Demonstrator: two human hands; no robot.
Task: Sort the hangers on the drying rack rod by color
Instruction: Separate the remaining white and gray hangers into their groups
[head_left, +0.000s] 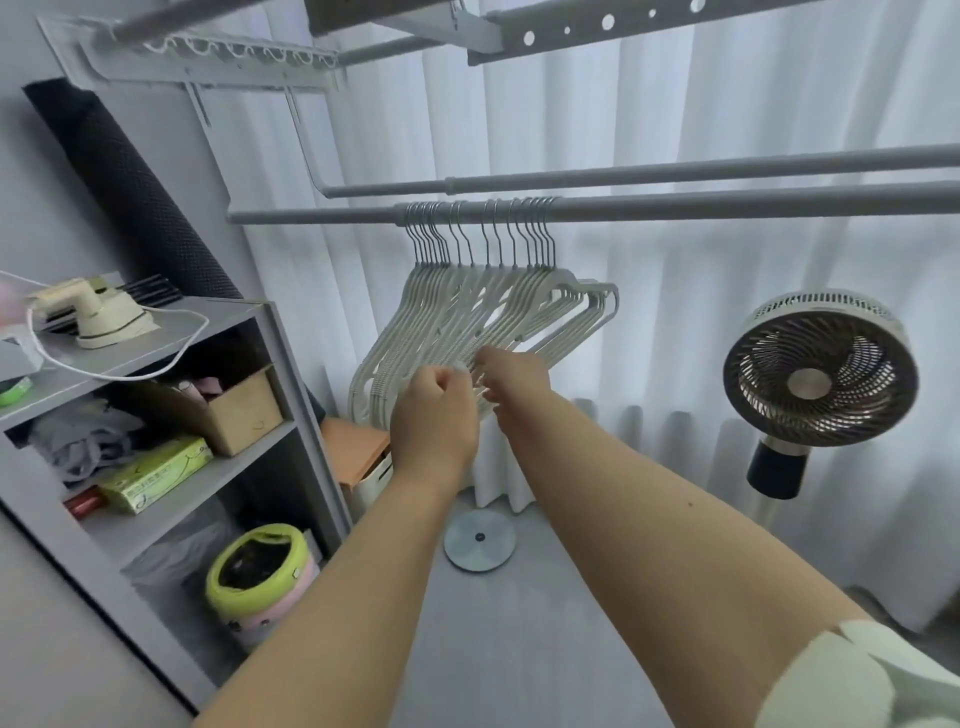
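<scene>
1. Head view, far left: a grey shelf unit (275, 374) holds a small cream iron (98, 314) on top, a cardboard box (244, 410) and a green packet (156, 473) lower down.
2. Centre: your hangers (488, 312), all pale grey-white, hang bunched together on the nearer drying rack rod (675, 205), left of its middle.
3. Your left hand (434, 415) is curled at the lower bars of the bunch; whether it actually grips one, you cannot tell.
4. Your right hand (514, 382), just beside it, has fingers hooked among the same bars.
5. Right: a round fan (818, 376) stands before the white curtain (727, 114).
</scene>
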